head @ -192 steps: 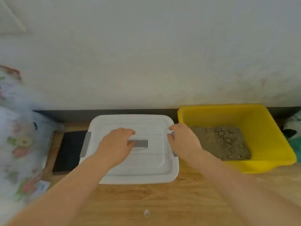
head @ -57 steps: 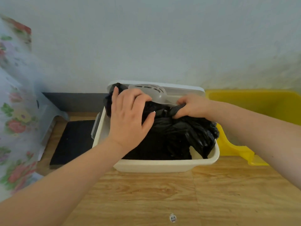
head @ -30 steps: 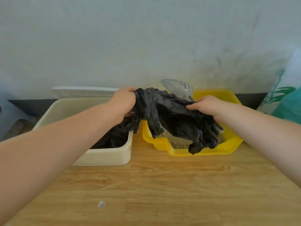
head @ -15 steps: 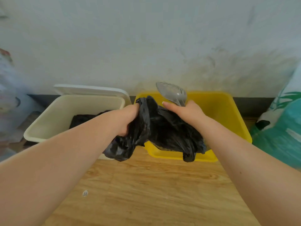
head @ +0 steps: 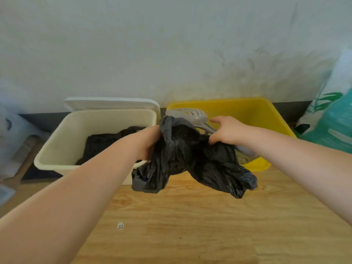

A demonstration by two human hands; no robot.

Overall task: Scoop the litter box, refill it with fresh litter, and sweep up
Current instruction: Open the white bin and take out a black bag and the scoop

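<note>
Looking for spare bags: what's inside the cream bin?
Dark folded plastic lies in the cream bin; the left hand and the black bag cover its right corner.

Crinkled glossy black plastic bag [head: 192, 159], smooth yellow plastic tub [head: 247, 109], matt cream plastic bin [head: 62, 149], grained wood floor [head: 200, 225]

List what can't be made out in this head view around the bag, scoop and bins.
- Litter in the yellow litter box: mostly hidden by the black bag and right hand.
- Scoop handle: covered by that hand and bag.
- Left hand fingers: buried in the bag.
- White bin contents: dark, unclear.
- Teal sack: cut off at the right edge.
</note>
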